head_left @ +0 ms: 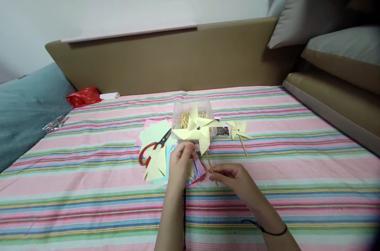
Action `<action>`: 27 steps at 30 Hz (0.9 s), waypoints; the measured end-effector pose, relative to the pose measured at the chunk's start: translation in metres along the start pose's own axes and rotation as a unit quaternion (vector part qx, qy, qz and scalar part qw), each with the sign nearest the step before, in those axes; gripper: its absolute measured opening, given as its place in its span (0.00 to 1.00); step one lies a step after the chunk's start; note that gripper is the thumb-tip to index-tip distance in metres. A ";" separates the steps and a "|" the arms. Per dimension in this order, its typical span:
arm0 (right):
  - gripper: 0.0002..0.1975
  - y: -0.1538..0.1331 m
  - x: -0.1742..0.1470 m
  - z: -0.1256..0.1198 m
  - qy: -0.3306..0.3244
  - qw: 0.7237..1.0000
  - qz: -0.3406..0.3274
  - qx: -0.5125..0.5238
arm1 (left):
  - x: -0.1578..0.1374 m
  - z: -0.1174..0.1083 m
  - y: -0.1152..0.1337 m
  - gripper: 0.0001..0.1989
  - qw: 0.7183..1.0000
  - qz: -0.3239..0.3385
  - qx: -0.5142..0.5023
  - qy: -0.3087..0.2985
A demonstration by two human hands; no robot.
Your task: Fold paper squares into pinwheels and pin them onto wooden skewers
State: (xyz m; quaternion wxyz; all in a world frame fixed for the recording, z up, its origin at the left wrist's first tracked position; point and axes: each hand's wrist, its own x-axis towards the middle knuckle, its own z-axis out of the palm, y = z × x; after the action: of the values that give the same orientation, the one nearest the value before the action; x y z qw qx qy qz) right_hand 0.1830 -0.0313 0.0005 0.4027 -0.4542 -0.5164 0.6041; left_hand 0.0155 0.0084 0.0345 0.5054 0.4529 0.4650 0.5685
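Observation:
My right hand (pixel 231 174) pinches the thin wooden stick of a pale yellow paper pinwheel (pixel 203 133) near its lower end. The pinwheel is held tilted, with a dark pin at its centre. Just below its left blade is my left hand (pixel 181 156), fingers loosely bent and apart, with no object visible in them. Behind the pinwheel stands a clear plastic box (pixel 194 104) of wooden sticks (pixel 184 118). A smaller yellow pinwheel (pixel 239 130) lies to the right. Red-handled scissors (pixel 148 151) rest on coloured paper (pixel 157 130) at the left, beside a cut yellow paper square (pixel 156 162).
A small container of dark pins (pixel 222 131) sits right of the box. The striped cloth (pixel 89 187) covers the surface. Farther left are a red plastic bag (pixel 84 97), a white object (pixel 109 96) and a clear packet (pixel 55 123). Cushions (pixel 341 49) stand at the right.

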 end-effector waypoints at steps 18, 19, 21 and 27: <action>0.13 -0.006 -0.002 -0.006 0.039 0.999 0.008 -0.016 | -0.002 -0.004 0.003 0.11 1.000 0.005 0.007 -0.001; 0.13 -0.006 -0.002 -0.006 0.040 0.999 0.007 -0.017 | -0.002 -0.003 0.004 0.11 1.000 0.002 0.015 -0.008; 0.12 -0.006 -0.002 -0.006 0.041 0.999 0.003 -0.015 | -0.003 -0.001 0.006 0.11 0.999 -0.001 0.029 -0.018; 0.12 -0.007 -0.001 -0.003 0.051 0.999 -0.016 0.007 | -0.003 0.006 0.003 0.09 0.996 -0.015 0.051 -0.072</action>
State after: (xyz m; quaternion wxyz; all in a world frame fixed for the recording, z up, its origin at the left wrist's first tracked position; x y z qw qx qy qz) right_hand 0.1865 -0.0300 0.0076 0.4410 -0.4731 -0.4981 0.5775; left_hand 0.0208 0.0052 0.0384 0.5224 0.5107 0.4626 0.5024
